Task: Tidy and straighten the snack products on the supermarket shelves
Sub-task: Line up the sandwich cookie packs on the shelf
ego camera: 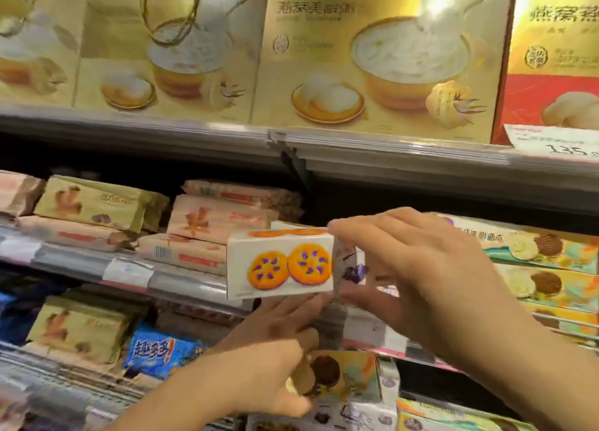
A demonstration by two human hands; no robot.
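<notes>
Gripping a white cookie box [280,262] from below and its right end, both hands [418,268] pinch it.

hands [421,268]: two, bare | forearms: bare, no sleeves visible

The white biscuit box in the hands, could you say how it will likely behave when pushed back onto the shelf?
The white biscuit box looks like stiff card with flat faces, so it should slide, not roll. The right hand pinches it easily, suggesting lightness. Standing on its narrow side, it might tip.
</notes>
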